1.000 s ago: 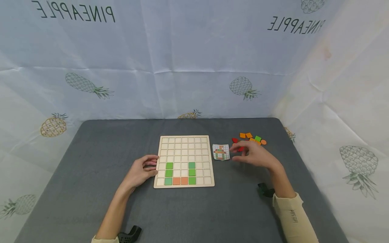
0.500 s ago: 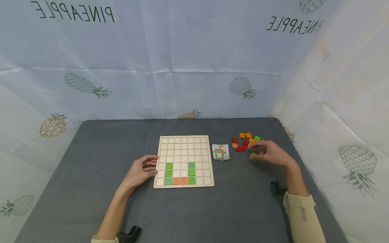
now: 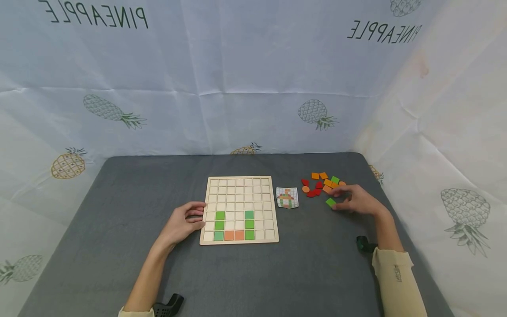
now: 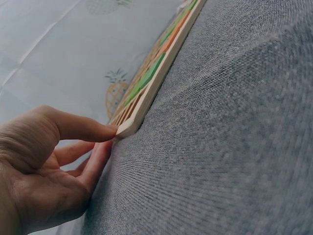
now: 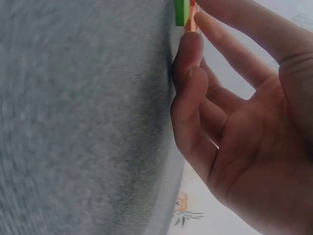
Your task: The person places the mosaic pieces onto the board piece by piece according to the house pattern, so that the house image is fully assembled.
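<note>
Eight green, teal and orange squares (image 3: pixel 229 236) form a U on a pale gridded board (image 3: pixel 238 193) around the middle of a grey desk (image 3: pixel 253 277), well in from its side edges. My left hand (image 3: pixel 185 222) rests at the board's left side, fingers loosely bent and spread, thumb and forefinger touching the rim. My right hand (image 3: pixel 358 200) is toward the desk's right edge, thumb and forefinger parted beside a green tile (image 3: pixel 330 202); I cannot tell whether they touch it. Toward the far right corner lie loose red, orange and green pieces (image 3: pixel 319 185). Between board and pieces lies a small pattern card (image 3: pixel 287 198).
</note>
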A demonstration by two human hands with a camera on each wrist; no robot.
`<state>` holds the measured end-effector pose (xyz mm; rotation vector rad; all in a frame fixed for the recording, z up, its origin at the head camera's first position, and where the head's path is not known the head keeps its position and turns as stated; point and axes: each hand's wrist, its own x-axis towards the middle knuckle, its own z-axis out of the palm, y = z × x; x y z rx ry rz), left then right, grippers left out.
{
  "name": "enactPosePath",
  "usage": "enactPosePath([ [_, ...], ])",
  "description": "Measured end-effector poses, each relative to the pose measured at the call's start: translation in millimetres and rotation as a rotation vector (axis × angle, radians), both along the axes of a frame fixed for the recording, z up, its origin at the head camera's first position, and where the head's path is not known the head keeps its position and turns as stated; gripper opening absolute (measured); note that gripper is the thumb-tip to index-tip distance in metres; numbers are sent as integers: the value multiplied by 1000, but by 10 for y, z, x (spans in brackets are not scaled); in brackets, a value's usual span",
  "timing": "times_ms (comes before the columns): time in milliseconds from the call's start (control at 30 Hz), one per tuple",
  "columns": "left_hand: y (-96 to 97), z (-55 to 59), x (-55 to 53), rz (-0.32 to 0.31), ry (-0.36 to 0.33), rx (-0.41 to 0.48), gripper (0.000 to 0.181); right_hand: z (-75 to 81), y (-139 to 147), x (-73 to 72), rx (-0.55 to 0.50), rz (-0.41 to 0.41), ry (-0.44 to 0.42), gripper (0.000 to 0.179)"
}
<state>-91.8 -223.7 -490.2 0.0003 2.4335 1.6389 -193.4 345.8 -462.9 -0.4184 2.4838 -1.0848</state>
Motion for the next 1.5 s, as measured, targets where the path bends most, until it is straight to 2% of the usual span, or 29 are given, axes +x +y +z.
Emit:
enactPosePath([
  [300, 2, 31, 1, -14, 8, 11, 61, -33, 48, -116, 2, -29, 79, 36],
  [500, -3, 13, -12, -19, 12, 4, 60, -82, 114, -210, 43, -91, 126, 41],
  [700, -14, 3, -26, -14, 10, -3, 60, -96, 152, -267, 36, -125, 119, 46],
  [867, -16, -1, -27, -14, 12, -1, 60, -104, 145, -305, 41, -99, 116, 46],
  [1100, -8, -20, -21, 3, -3, -2, 60, -117, 123, -327, 39, -84, 124, 43],
  [1333, -14, -36, -19, 7, -5, -9, 60, -110, 87, -304, 91, -98, 99, 37],
  [1500, -11, -37, -19, 5, -3, -9, 59, -107, 75, -282, 165, -113, 154, 34],
])
